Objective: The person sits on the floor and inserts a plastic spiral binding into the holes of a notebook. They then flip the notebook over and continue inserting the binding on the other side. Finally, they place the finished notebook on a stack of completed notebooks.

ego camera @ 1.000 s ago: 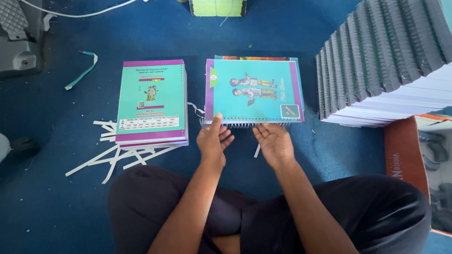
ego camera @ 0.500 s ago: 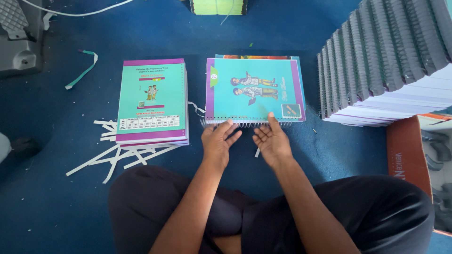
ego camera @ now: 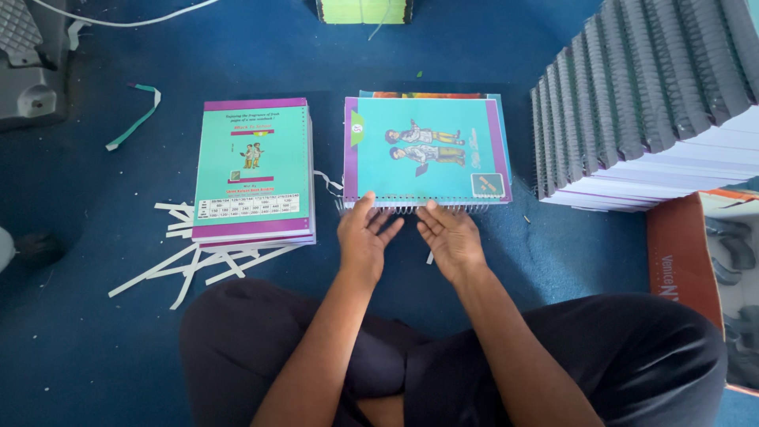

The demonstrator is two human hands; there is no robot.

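1. I sit cross-legged on the blue floor (ego camera: 71,340), looking down over my dark trousers (ego camera: 617,356) at both hands.
2. My left hand (ego camera: 366,237) is open, fingers spread, and its fingertips rest on the near edge of the spiral notebook (ego camera: 427,150) lying straight ahead of me. It grasps nothing.
3. My right hand (ego camera: 449,237) is open too, palm down, with its fingertips at the same near edge, just beside the left. It holds nothing.
4. That notebook has a turquoise cover with purple bands down both short sides, two drawn figures in the middle, a green tab at its far left corner and a small green patch at its near right corner. Its wire coil (ego camera: 411,209) runs along the near edge, right under my fingers. It sits on other books of the same kind.
5. To its left, close by but apart, stands a second stack of notebooks (ego camera: 251,170), with a green cover, purple strips at the far and near edges, a small picture in the middle and a white grid lower down.
6. White paper strips (ego camera: 186,261) lie scattered on the floor at that stack's near left corner.
7. At the right edge rises a tall leaning stack of bound notebooks (ego camera: 648,95), its grey coils turned up.
8. Near it, at my right knee, lies a red-brown box (ego camera: 680,261).
9. A green-and-white strip (ego camera: 134,122) lies far left.
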